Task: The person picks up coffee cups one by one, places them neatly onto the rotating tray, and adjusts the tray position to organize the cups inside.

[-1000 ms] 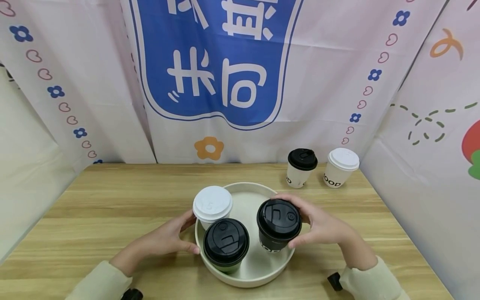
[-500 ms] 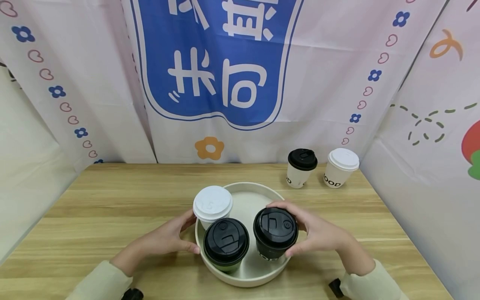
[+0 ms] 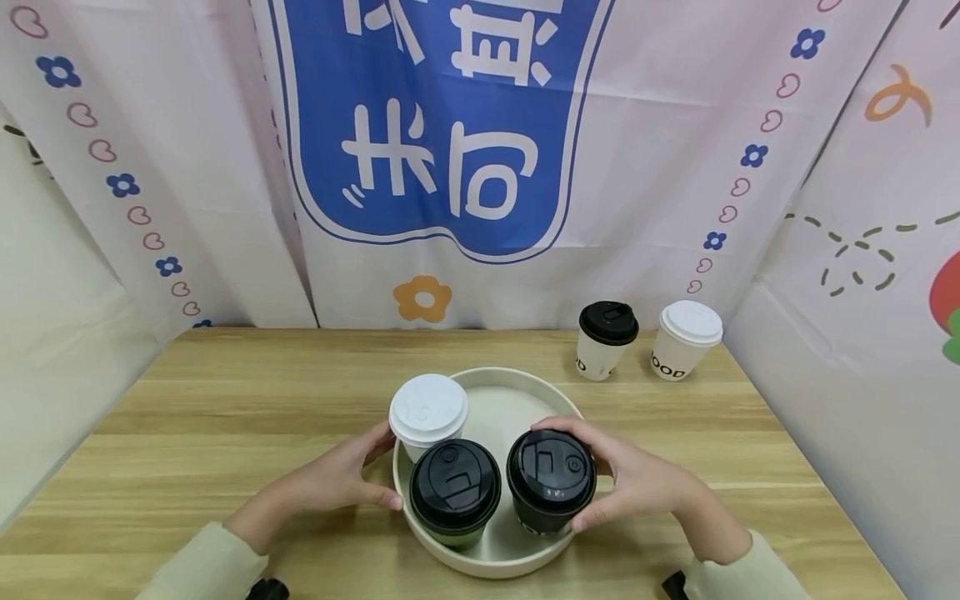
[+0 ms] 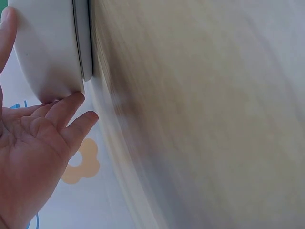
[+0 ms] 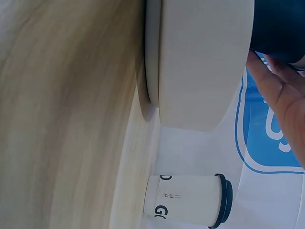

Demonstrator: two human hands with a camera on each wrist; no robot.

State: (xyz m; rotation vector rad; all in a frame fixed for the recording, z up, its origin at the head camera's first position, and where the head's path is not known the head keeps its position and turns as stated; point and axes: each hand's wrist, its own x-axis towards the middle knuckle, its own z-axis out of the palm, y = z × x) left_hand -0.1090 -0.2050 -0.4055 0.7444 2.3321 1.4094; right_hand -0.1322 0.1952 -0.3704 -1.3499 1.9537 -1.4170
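Observation:
A round cream tray (image 3: 498, 408) stands on the wooden table. My right hand (image 3: 637, 477) grips a black paper coffee cup (image 3: 551, 479) with a black lid, upright over the tray's right side. In the right wrist view its fingers (image 5: 267, 78) curve against the dark cup above the tray wall (image 5: 205, 67). My left hand (image 3: 341, 473) rests against the tray's left side, thumb and fingers spread; the left wrist view shows fingertips (image 4: 74, 100) at the wall. Inside the tray are a white-lidded cup (image 3: 429, 408) and, nearer me, a green cup with a black lid (image 3: 455, 487).
Behind the tray at right stand two small white cups, one with a black lid (image 3: 606, 337) and one with a white lid (image 3: 684, 342). A printed cloth (image 3: 247, 275) hangs along the back edge of the table (image 3: 225, 408), and cloth walls flank both sides.
My right hand has shifted the black cup slightly left and toward me, lower into the tray. The left hand stays at the tray's side. The head view has shifted slightly.

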